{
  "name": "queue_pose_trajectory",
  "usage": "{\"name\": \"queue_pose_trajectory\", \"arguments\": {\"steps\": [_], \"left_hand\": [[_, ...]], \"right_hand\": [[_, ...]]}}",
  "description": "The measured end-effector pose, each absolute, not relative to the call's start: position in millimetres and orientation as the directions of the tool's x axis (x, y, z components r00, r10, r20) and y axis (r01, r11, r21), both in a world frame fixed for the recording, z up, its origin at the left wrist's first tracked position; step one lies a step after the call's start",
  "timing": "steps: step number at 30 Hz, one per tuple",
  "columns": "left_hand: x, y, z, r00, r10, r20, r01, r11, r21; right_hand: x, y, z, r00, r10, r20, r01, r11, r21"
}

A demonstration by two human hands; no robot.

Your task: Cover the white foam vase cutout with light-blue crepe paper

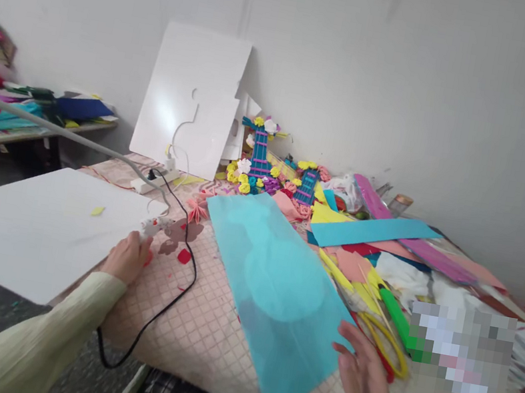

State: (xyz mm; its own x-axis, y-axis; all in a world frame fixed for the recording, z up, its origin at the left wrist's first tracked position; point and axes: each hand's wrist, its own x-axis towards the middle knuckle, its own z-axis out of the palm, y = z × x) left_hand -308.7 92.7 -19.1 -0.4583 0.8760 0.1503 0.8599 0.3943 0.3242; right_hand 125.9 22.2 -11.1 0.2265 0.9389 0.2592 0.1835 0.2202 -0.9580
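My left hand (128, 258) is closed around what looks like a white glue gun (155, 226) with red marks, beside the right edge of a white board; its grip is partly hidden. A translucent light-blue sheet (274, 273) lies slantwise on the quilted table cover, with paler round shapes showing through it. At the sheet's right corner is my right hand (366, 384), fingers apart and holding nothing; whether a fingertip touches the sheet I cannot tell. A black cord (188, 271) loops between the left hand and the sheet.
A white board (48, 226) lies at left; another board (190, 102) leans against the wall. A power strip (153, 181) sits behind. Paper flowers (245, 180), blue strips (372, 233), yellow-handled scissors (393, 348) and a green tool (395, 321) crowd the right. A grey pole (61, 130) crosses at left.
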Motion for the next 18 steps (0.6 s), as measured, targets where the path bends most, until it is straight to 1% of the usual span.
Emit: {"name": "queue_pose_trajectory", "arguments": {"steps": [4,8,11,14,18], "left_hand": [[-312.0,85.8,-11.4,-0.432,0.893,0.125,0.868,0.373,0.328],[-312.6,72.2,-5.3,-0.387,0.914,0.121,0.891,0.336,0.306],[-312.0,64.7,-1.7,-0.368,0.923,0.114,0.902,0.325,0.284],[-312.2,59.6,3.6,-0.386,0.918,0.095,0.890,0.344,0.299],[-315.9,58.0,9.5,-0.403,0.914,0.045,0.877,0.371,0.306]], "right_hand": [[132.5,25.4,-12.7,0.220,0.938,0.267,0.224,0.218,-0.950],[147.7,33.5,-19.1,0.192,0.951,0.243,0.351,0.165,-0.922],[159.1,39.5,-22.1,0.168,0.945,0.280,0.423,0.187,-0.887],[167.1,41.6,-21.3,0.165,0.930,0.328,0.444,0.226,-0.867],[172.8,41.1,-18.7,0.177,0.923,0.342,0.452,0.232,-0.861]]}}
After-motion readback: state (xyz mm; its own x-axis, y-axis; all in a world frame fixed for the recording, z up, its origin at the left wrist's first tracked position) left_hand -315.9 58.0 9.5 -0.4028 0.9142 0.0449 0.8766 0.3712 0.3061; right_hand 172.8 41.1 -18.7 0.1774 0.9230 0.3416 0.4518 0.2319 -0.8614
